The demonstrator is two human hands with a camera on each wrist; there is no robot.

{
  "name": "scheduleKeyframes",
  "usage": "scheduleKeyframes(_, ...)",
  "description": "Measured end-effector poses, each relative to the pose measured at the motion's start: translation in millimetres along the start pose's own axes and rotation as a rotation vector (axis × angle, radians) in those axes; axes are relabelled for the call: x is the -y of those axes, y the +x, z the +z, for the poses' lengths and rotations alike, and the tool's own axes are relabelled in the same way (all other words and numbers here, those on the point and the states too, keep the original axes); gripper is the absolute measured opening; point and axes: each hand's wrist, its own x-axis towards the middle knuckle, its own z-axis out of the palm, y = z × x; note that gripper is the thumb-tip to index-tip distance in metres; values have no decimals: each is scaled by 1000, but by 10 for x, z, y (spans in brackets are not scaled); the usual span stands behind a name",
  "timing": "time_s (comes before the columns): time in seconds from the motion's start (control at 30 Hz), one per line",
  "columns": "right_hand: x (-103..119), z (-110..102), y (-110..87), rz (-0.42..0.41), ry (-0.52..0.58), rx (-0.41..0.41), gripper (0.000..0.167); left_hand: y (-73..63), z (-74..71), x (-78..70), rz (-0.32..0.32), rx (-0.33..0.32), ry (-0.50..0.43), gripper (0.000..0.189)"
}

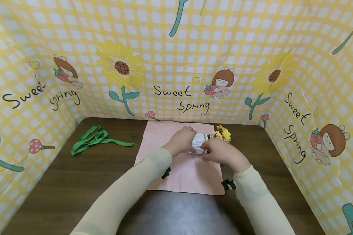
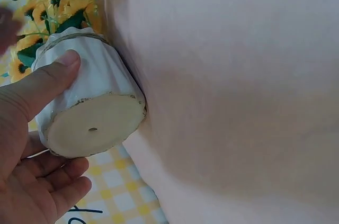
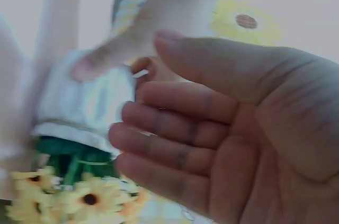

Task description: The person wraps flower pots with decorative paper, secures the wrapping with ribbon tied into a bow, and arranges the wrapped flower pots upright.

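A white fluted flowerpot (image 1: 198, 143) lies tipped on its side over a pink sheet (image 1: 182, 179). Yellow artificial flowers (image 1: 225, 133) stick out of it toward the right. My left hand (image 1: 180, 141) grips the pot near its base, thumb on the wall and fingers behind, as the left wrist view shows. The pot's pale underside (image 2: 95, 123) has a small hole, and twine (image 2: 79, 35) circles its rim. Beside the rim, my right hand (image 3: 228, 123) has its fingers extended and loosely bent, holding nothing; whether the fingertips touch the pot I cannot tell.
Green ribbon (image 1: 91, 140) lies in a loose heap on the dark wooden table (image 1: 47, 182), left of the sheet. A yellow checked cloth (image 1: 170, 58) with printed flowers stands as walls behind and along both sides.
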Motion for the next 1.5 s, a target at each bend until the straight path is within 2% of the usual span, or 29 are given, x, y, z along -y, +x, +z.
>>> scheduleKeyframes(0.1, 25, -151, 103, -4, -54, -90, 26, -5, -3, -6, 2, 2, 7, 81)
scheduleKeyframes(0.2, 25, -232, 200, 39, -83, -127, 40, -10, -8, -5, 7, 7, 9, 82)
scheduleKeyframes(0.37, -46, -201, 353, 121, -109, -102, 50, -13, -6, 8, 8, 5, 11, 84)
scheduleKeyframes(0.63, -225, -13, 499, 103, -76, -18, 37, -5, 7, 5, 1, 14, -11, 85)
scheduleKeyframes(0.9, -299, 129, 608, 120, -147, -42, 50, 9, 15, 25, -21, 28, -27, 88)
scheduleKeyframes(1.27, -250, 140, 581, 124, -153, -79, 64, 34, -22, 64, -26, 44, -62, 89)
scheduleKeyframes(1.5, -250, 176, 588, 137, -162, -60, 60, -4, 3, 60, -46, 32, -159, 95)
